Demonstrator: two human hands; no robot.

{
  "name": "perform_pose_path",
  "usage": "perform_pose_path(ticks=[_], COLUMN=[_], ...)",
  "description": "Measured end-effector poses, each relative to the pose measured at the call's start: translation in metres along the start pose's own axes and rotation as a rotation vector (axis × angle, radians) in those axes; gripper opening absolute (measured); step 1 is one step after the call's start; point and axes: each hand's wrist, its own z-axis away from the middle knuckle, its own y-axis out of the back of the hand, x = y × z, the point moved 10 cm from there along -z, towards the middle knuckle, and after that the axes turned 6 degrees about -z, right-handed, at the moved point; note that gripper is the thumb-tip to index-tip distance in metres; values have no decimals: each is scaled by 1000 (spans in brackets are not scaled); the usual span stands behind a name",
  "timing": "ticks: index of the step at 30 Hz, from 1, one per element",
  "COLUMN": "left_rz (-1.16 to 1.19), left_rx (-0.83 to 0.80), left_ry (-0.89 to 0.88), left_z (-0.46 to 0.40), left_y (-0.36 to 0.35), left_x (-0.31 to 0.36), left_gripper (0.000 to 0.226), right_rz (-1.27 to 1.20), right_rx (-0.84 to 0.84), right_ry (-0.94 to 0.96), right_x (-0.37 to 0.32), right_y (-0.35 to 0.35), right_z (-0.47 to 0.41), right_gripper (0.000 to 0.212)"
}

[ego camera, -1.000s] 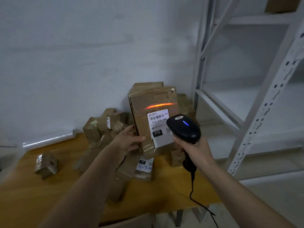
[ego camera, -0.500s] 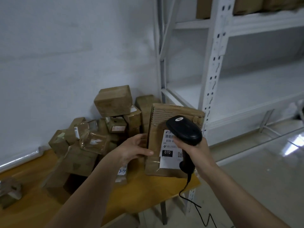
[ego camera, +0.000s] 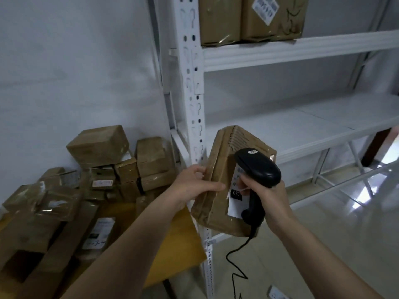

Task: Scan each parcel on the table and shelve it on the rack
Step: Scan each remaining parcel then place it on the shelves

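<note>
Swung rightward off the bench since half a second ago, the parcel (ego camera: pixel 218 186) now hangs in the air in front of the rack (ego camera: pixel 190 100), over the bench's right edge and just before the white upright, where earlier it stood above the bench beside the pile. It is a flat brown carton wrapped in clear tape, tilted with its top leaning away and to the right, and a white label (ego camera: pixel 235 199) marked "070" faces the camera. The left hand (ego camera: pixel 194 184) grips the parcel's left edge, thumb across the front face and fingers curled behind. The right hand (ego camera: pixel 265 193) is wrapped around the handle of a black scanner (ego camera: pixel 257 169), whose head sits just in front of the label and covers its upper part; a black cable (ego camera: pixel 235 266) trails down from the handle toward the floor. On the left, the yellow wooden bench (ego camera: pixel 172 255) carries a heap of parcels (ego camera: pixel 90 175) stacked against the wall, some with white labels showing. On the rack's upper shelf (ego camera: pixel 302 50), far right, two brown boxes (ego camera: pixel 250 18) stand side by side, touching. The middle shelf (ego camera: pixel 302 124) lies behind the held parcel.
</note>
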Motion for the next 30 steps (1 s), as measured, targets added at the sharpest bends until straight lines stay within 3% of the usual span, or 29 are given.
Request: perform_pose_path(ticks=[6,11,15,17,20,26,30], left_rz=[33,13,-63,-86,-86,-30,-90], left_rx=[339,546,688,761,811,737,744], left_ry=[78,124,184,234,258,106,71], left_z=[-32,-47,-53,-52,-53,-57,-55], left_y=[-18,-12,0,3,5,-5,-9], left_x=[41,67,88,91,96,107,98], left_gripper=[41,41,72,86,95,78,86], right_rz=[-33,-76,-156,-206,-244,-259,-283], right_rx=[-7,-7,-136,-179,-218,-238,-238], right_ry=[-60,-117,-173,-232,-296,-361,-412], right_x=[1,9,16,24,34,43,53], right_y=[59,77,58,48,35,19,3], right_z=[-50,-82,-96,-102,-113,-138,-145], right_gripper=[17,22,41,36,23,25,27])
